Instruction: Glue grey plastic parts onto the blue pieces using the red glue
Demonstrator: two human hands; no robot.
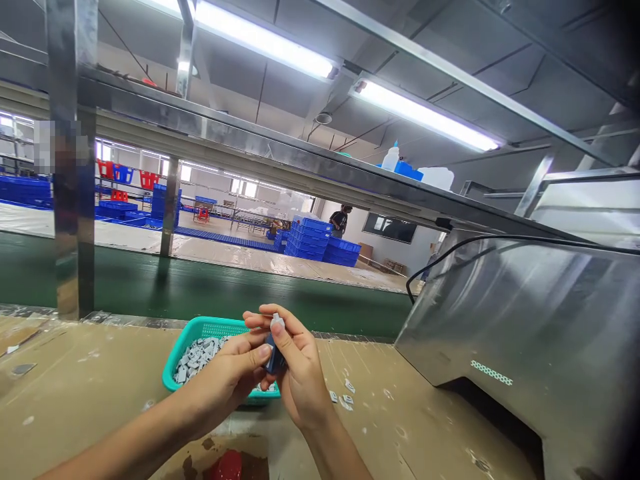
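Note:
A small dark blue block [275,359] is held upright between my two hands, above the right part of a green basket [173,357]. My left hand [245,363] is closed round its left side, thumb pressed on it. At the top of the block, my right hand [300,360] pinches a small light grey piece [277,321] between thumb and fingers. Many grey-white plastic pieces [197,357] fill the basket under and beside my hands.
Several loose pieces [348,399] lie right of the basket. A red object [230,465] is at the front edge. A metal housing [475,320] stands at the right. Behind runs a green belt [220,293]; a person [339,220] stands far off near blue crates [307,239].

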